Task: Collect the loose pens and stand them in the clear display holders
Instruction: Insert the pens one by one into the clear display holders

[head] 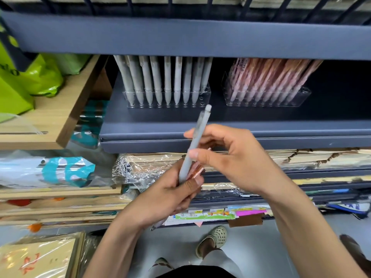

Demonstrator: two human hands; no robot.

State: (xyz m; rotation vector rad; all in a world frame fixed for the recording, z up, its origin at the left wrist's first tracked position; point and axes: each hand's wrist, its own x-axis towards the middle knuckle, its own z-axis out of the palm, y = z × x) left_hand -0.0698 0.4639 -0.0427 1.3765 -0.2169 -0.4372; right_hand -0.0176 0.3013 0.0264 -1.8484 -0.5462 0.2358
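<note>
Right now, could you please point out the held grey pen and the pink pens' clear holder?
grey pen [199, 130]: head view, upper barrel.
pink pens' clear holder [267, 103]: head view, front wall.

One head-worn wide-angle view, forward and down, close before the blue shelf [301, 129].

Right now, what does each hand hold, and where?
Left hand grips a matte grey pen and a copper-pink pen by their lower ends; right hand pinches the grey pen's middle.

On the shelf [331, 111] the left holder [205, 94] stands apart from the right holder [303, 95]; a loose pen [195, 141] is before them.
</note>
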